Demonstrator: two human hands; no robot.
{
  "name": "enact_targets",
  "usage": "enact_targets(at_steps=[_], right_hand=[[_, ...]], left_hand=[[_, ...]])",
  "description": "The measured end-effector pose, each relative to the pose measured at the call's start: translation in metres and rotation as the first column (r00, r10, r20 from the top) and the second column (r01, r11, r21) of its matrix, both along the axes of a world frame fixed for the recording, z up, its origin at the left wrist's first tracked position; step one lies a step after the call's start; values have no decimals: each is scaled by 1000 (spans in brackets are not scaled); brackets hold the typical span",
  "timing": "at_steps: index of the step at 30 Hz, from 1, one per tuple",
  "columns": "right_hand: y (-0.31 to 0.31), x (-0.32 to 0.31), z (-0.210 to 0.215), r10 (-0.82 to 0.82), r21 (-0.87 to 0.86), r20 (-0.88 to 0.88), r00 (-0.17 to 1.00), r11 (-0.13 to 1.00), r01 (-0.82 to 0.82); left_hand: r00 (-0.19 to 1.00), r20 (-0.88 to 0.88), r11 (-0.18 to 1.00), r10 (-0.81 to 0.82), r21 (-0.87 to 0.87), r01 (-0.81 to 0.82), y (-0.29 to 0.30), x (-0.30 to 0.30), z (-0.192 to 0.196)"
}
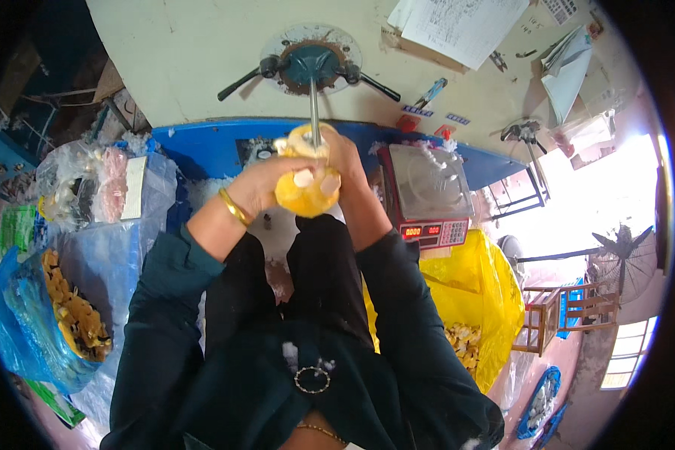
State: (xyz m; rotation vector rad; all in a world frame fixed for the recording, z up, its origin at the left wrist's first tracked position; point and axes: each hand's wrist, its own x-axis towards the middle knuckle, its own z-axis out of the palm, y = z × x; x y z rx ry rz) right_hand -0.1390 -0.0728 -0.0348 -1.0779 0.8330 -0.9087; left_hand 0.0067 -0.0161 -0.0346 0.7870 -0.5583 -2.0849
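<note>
Yellow plush toy [307,184] gripped by left hand [266,184], right hand [345,154], on metal nozzle [315,112].

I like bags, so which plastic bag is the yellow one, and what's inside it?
The yellow bag sits at the person's right, below the weighing scale, holding pale yellowish pieces. The blue bag is on the left side.

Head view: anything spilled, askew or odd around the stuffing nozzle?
Loose white fibre fluff is scattered over the blue bench edge, and bits cling to the person's dark clothing. Otherwise nothing stands out: the left hand and right hand hold the yellow plush toy on the metal nozzle.
</note>
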Motion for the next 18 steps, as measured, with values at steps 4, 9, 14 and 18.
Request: enact_targets(at_steps=[4,9,14,18], right_hand=[[17,4,-4,-139,174,61,988,977,127],[26,-9,-27,-107,-151,-160,981,985,83],[39,-120,-73,-135,-330,-789,599,916,-228],[75,-281,-116,-254,-210,-962,-101,922,-324]], left_hand=[[996,88,998,34,-51,-30,17,-6,-3],[998,-1,961,-61,-269,58,40,-1,-15],[896,432,964,-104,-178,198,91,20,-25],[46,959,956,281,-284,79,144,145,-88]])
